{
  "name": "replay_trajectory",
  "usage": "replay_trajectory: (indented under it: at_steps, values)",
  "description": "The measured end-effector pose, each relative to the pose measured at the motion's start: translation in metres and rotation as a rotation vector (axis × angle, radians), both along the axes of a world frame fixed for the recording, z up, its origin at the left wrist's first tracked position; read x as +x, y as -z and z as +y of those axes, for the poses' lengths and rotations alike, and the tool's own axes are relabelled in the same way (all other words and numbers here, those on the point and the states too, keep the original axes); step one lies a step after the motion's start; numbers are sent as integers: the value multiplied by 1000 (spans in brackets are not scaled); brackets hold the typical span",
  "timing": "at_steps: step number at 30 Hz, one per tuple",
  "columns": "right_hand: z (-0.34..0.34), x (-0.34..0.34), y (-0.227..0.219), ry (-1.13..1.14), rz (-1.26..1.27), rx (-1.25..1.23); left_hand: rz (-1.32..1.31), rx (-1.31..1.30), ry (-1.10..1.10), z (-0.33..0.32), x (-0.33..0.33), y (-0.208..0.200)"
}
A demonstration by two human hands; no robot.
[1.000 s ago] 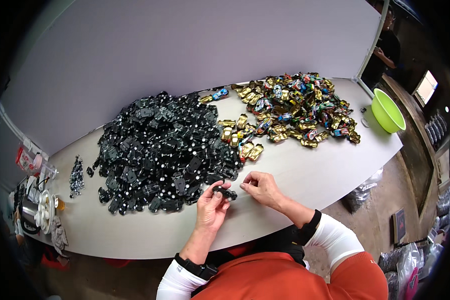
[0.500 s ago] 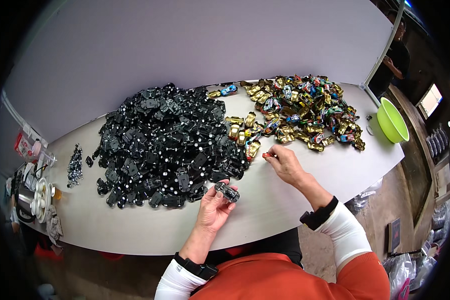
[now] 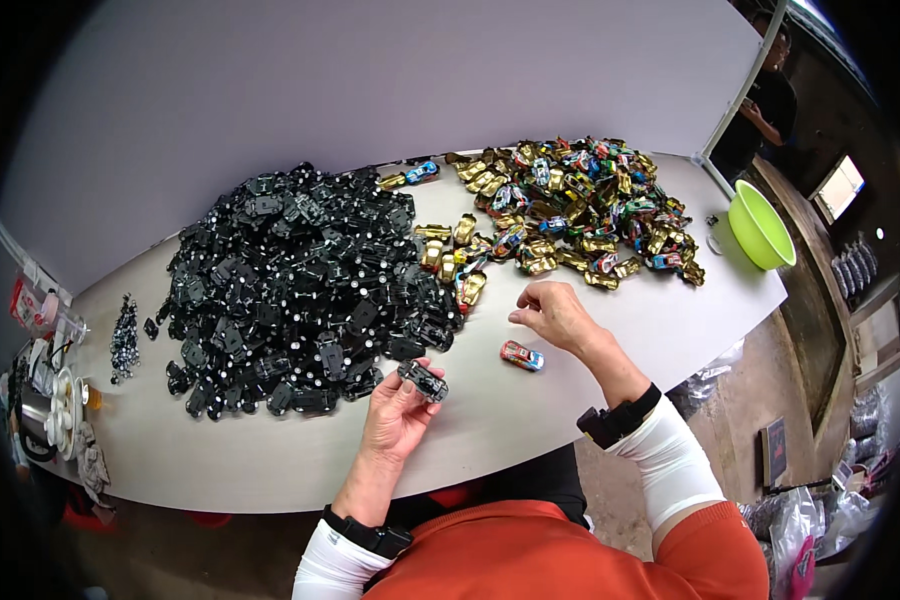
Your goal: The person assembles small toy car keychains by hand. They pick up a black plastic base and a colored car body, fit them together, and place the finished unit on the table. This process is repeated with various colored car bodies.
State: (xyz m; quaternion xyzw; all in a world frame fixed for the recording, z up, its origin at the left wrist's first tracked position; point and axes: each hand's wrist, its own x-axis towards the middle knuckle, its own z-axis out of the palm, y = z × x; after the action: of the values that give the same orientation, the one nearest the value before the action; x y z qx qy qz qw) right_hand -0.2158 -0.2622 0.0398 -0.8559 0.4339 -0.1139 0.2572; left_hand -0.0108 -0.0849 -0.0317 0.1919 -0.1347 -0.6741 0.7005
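Black chassis point(image 3: 426, 382) sits partly hidden in the left hand point(image 3: 394, 418).

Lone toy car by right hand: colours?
The toy car is mainly red and blue; clearest in head view.

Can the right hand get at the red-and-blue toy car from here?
Probably yes: the right hand hovers near the red-and-blue toy car, with nothing visible blocking the short way down. The left hand, holding a dark car part, sits off to the left.
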Motion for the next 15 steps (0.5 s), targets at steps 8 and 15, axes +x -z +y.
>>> replay_trajectory:
  at_steps: [8, 15]
  values:
    - [38, -1, 4, -163, 242, -167, -30, -58, 72, 1, -5, -12]
    - [100, 30, -18, -8, -816, 715, -76, -63, 26, 2, 2, -7]
